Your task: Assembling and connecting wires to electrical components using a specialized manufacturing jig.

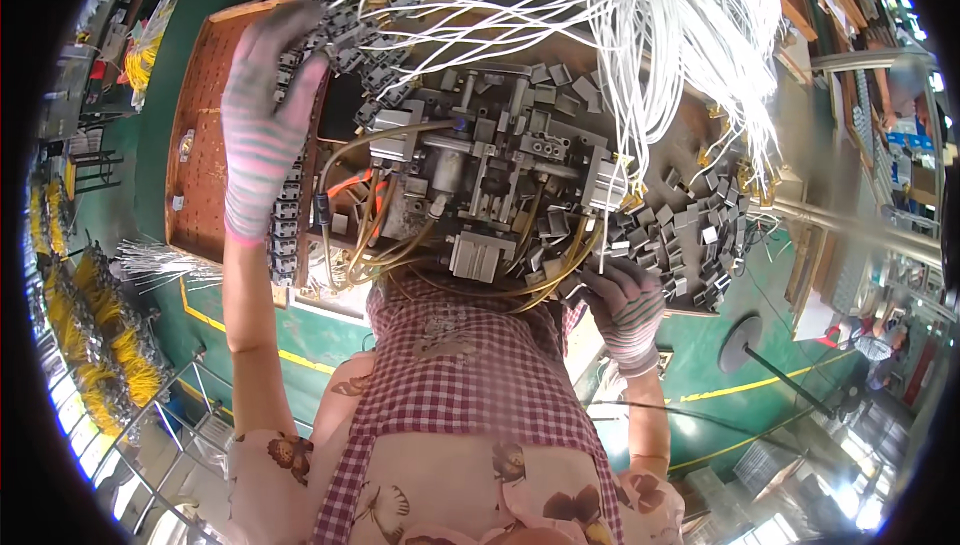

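Observation:
My left hand [268,110], in a striped grey and pink glove, lies over a row of dark block-shaped parts [287,215] at the left. Its thumb stands apart from the fingers, and the fingertips reach a heap of dark parts [375,50] joined to white wires [640,55]. My right hand [627,313], gloved alike, is at the near right edge of the bench beside loose small grey metal pieces [675,245]. Its fingers are bent together, and what they hold is hidden. Between both hands stands a metal fixture [490,175] with cylinders and brownish air hoses [345,160].
A reddish-brown wooden tray [200,165] lies at the left. More grey metal pieces [570,90] sit behind the fixture. The white wires hang over the far right side, with brass-coloured ends [760,185]. Yellow wire bundles [100,315] stand farther left, and a round-based stand [742,343] at right.

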`<control>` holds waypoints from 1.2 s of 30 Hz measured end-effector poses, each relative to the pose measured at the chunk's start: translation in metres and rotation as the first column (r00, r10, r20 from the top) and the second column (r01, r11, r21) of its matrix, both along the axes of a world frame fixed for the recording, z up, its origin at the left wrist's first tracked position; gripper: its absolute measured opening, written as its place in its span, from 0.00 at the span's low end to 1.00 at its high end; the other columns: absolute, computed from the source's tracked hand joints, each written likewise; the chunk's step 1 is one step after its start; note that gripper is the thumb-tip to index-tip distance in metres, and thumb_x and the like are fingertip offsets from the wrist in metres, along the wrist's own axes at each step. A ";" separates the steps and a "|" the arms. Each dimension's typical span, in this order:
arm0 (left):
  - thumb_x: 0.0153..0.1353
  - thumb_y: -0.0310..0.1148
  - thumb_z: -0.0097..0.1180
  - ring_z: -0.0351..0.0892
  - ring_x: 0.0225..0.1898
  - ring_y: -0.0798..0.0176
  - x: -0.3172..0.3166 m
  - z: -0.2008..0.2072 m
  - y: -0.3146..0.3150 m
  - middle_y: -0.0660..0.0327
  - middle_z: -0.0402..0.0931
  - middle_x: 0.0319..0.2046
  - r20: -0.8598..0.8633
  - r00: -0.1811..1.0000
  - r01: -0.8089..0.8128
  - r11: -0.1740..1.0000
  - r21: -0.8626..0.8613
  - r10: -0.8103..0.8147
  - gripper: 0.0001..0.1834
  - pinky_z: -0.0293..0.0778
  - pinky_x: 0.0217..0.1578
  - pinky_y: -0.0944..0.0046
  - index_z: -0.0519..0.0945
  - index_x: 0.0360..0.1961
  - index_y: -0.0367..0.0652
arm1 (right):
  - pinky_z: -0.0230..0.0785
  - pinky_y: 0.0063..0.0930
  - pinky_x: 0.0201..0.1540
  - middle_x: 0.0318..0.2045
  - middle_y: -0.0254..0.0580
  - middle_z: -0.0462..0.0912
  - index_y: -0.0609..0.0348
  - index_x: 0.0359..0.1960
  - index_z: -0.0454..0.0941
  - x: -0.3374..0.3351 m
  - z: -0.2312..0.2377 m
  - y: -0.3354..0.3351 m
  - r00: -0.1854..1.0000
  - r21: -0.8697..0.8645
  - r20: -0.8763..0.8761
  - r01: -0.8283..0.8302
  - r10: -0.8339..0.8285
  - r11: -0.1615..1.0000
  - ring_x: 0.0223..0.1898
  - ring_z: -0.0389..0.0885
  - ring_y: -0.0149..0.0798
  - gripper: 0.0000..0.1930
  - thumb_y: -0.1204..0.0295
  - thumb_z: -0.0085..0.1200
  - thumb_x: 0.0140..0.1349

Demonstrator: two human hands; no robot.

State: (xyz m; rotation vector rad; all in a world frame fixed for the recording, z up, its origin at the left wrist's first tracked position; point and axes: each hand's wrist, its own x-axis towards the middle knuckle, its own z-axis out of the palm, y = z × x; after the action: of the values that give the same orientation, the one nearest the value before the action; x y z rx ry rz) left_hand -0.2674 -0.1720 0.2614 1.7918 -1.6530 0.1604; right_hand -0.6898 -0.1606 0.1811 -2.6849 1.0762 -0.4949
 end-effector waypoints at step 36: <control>0.46 0.48 0.75 0.71 0.61 0.59 -0.096 -0.104 0.098 0.56 0.69 0.62 -0.985 0.155 0.549 0.836 0.017 -0.081 0.52 0.69 0.61 0.58 0.62 0.69 0.40 | 0.75 0.30 0.40 0.39 0.39 0.82 0.54 0.46 0.79 0.099 0.033 0.006 0.806 0.499 0.568 -0.177 -0.166 0.848 0.41 0.81 0.41 0.26 0.79 0.74 0.41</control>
State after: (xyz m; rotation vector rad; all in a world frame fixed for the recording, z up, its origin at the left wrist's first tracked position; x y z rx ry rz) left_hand -0.3630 -0.0736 0.1573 1.1344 -0.9984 -1.3688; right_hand -0.5912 -0.1542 0.2140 -1.8428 0.8448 -0.8251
